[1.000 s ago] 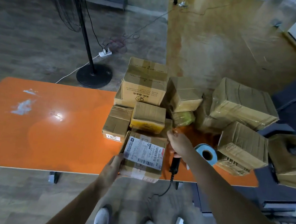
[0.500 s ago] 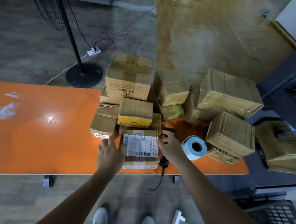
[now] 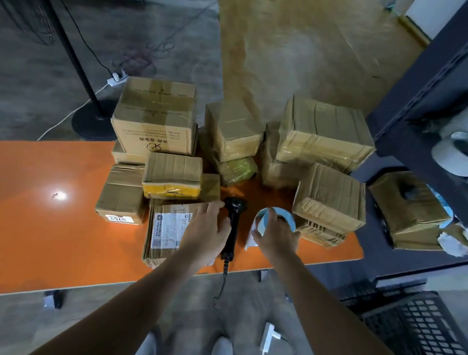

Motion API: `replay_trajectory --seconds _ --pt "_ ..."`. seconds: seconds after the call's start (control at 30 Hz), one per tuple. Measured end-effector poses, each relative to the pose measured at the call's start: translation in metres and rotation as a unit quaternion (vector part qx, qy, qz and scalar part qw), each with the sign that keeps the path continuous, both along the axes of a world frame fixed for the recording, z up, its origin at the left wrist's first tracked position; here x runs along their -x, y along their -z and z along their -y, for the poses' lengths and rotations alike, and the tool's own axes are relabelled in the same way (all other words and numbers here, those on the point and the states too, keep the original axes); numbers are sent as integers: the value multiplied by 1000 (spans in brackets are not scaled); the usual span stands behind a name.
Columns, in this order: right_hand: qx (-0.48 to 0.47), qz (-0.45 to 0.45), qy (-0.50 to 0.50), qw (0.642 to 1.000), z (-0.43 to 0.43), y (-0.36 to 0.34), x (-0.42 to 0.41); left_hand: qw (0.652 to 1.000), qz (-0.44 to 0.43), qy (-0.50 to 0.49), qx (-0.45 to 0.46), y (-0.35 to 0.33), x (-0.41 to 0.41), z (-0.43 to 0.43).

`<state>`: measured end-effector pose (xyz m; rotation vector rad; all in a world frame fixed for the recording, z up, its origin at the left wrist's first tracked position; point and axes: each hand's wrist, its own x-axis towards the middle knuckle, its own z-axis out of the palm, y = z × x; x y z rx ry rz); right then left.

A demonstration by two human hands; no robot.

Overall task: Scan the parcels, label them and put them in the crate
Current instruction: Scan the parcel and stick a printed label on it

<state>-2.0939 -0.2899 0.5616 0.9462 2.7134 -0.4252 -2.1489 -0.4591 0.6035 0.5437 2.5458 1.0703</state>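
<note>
A taped cardboard parcel (image 3: 164, 227) with a white shipping label lies flat near the front edge of the orange table (image 3: 35, 214). My left hand (image 3: 207, 229) rests on its right half, fingers spread. The black handheld scanner (image 3: 232, 226) lies on the table between my hands, its cable hanging over the edge. My right hand (image 3: 277, 235) grips the blue label roll (image 3: 266, 212) and a strip of labels hangs from it. A black mesh crate (image 3: 418, 338) stands on the floor at the lower right.
Several taped brown parcels (image 3: 327, 132) are piled at the back and right of the table. A dark metal shelf (image 3: 444, 92) with tape rolls and another parcel stands at the right. A fan stand (image 3: 94, 122) and power strips are on the floor.
The parcel was set down flat on the table. My right hand let go of the scanner and moved right onto the label roll; my left hand shifted onto the parcel's top.
</note>
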Motion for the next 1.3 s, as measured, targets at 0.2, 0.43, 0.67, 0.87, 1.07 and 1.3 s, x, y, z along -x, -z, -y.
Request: replay_trajectory --seconds 0.2,0.43,0.67,0.87,1.07,1.3 --pt "23 -14 10 1000 -12 5 -1 999 35 20 10 7 1 -6" --pt "280 -206 63 936 -30 -27 -25 987 158 15 -24 2 1 -33" --pt "412 -269 71 868 -24 -63 -35 939 298 -89 -149 -19 13 -56" --pt "408 -269 37 871 -27 -84 -35 900 362 -126 -207 -38 25 -63" --pt "397 -318 54 859 -24 -90 -36 894 340 -147 -252 -49 32 -60" --pt "260 -333 -6 907 -12 -94 -30 902 327 -159 -233 -44 39 -56"
